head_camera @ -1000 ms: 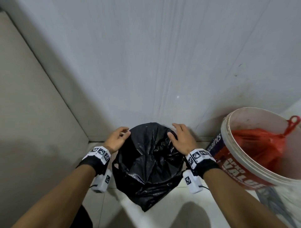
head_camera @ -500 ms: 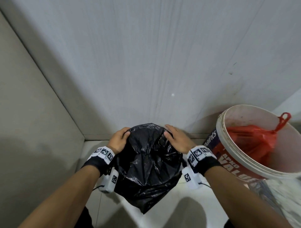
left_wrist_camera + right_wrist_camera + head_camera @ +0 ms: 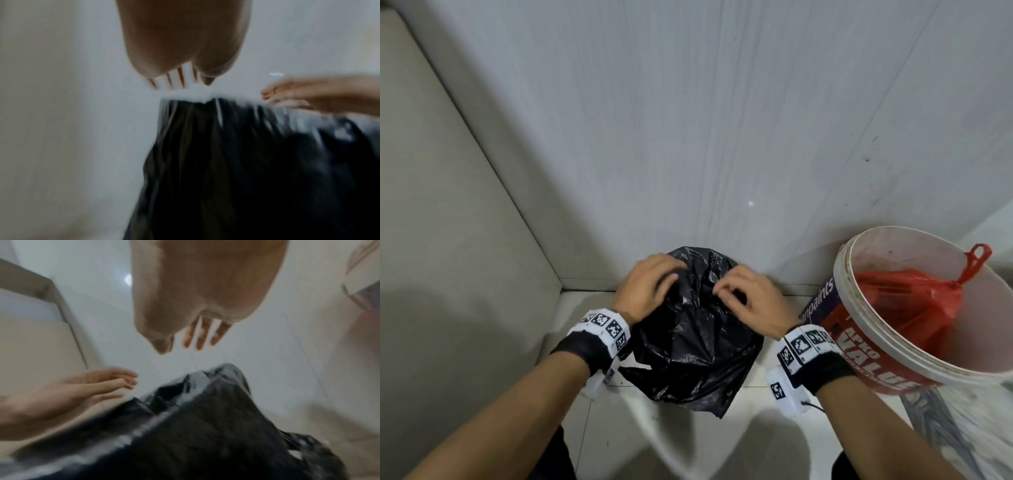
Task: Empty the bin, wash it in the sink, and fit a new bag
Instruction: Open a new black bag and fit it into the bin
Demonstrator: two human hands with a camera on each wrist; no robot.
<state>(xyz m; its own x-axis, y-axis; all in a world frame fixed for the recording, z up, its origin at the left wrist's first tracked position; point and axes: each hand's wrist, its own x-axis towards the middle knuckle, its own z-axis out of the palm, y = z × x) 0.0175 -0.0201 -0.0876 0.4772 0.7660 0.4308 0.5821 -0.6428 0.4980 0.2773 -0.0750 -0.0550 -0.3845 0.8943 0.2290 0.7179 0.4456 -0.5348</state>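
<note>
Only overhead: red-bagged bucket (image 3: pixel 893 346) beside seemingly ungripped black bag (image 3: pixel 695 342).

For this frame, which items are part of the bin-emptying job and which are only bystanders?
In use:
- black bin bag
- left hand, fingers curled at the bag's top
- right hand, fingers curled at the bag's top

Just there:
- paint bucket
- red bag inside it

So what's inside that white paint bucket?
Inside the white paint bucket lies a red plastic bag, tied at its top. The bag's contents and whatever lies underneath are hidden.
</note>
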